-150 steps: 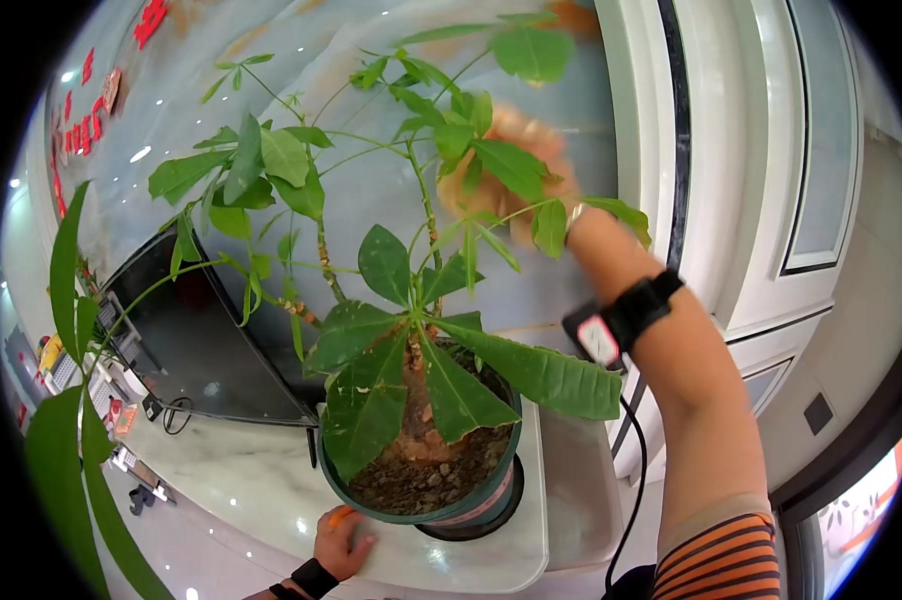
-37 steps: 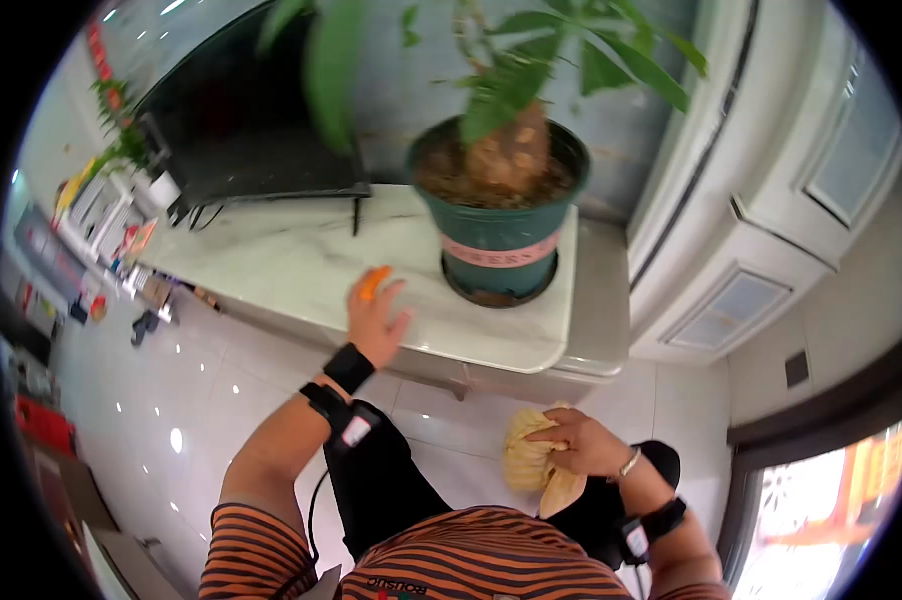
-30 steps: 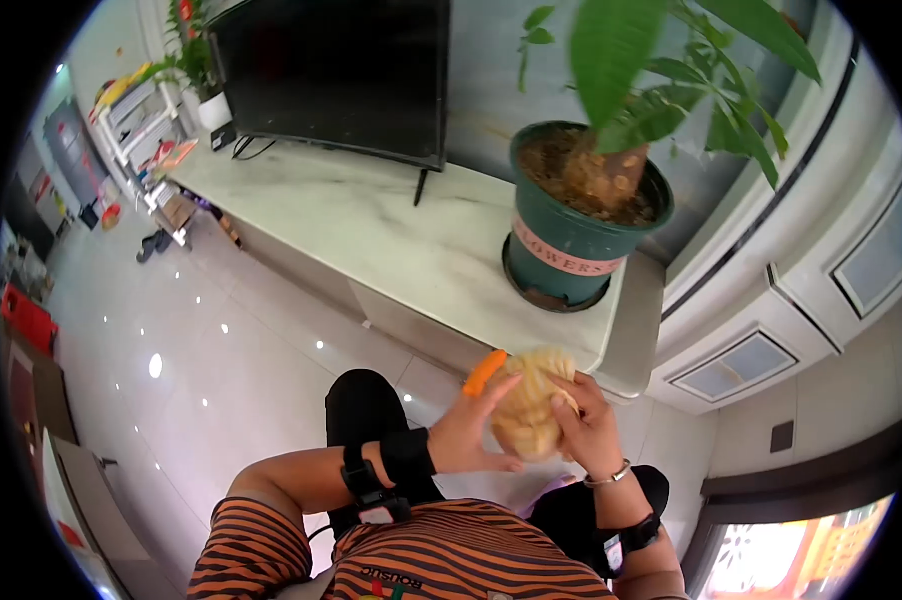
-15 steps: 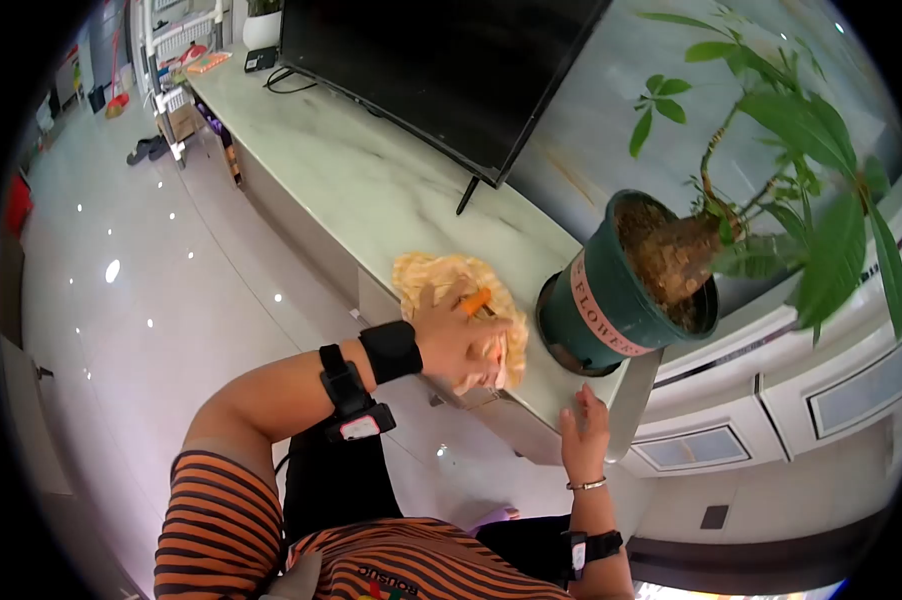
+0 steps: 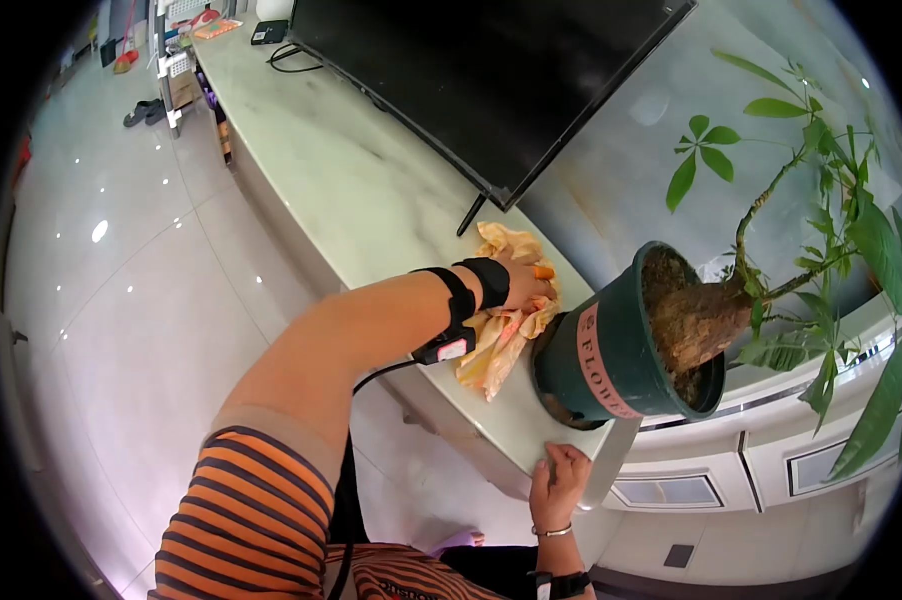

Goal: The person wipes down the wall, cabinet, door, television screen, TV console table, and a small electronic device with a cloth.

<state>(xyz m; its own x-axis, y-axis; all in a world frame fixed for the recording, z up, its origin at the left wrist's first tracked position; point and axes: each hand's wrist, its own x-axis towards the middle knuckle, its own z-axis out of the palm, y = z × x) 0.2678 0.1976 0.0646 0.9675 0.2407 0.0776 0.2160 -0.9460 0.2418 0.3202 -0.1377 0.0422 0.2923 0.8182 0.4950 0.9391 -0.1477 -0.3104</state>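
Note:
My left hand (image 5: pixel 527 284) presses down on a crumpled yellow cloth (image 5: pixel 496 350) on the marble-patterned top (image 5: pixel 341 190), between the TV and the plant pot. Something orange is on one of its fingers. The cloth spreads out on both sides of the hand, close to the pot's base. My right hand (image 5: pixel 561 478) rests at the front edge of the top, its fingers curled, below the green pot (image 5: pixel 611 350). Nothing shows in it. The pot holds soil and a thick-trunked plant (image 5: pixel 706 318).
A black TV (image 5: pixel 491 80) stands along the back on thin legs. A small black box (image 5: pixel 270 32) and a cable lie at the far end. White cabinets (image 5: pixel 671 488) are at the right. Dark slippers (image 5: pixel 144 112) lie on the tiled floor.
The cloth went from both hands down onto the top, and my left hand has pushed it back towards the wall side. My right hand let go of it and its fingers have curled at the edge.

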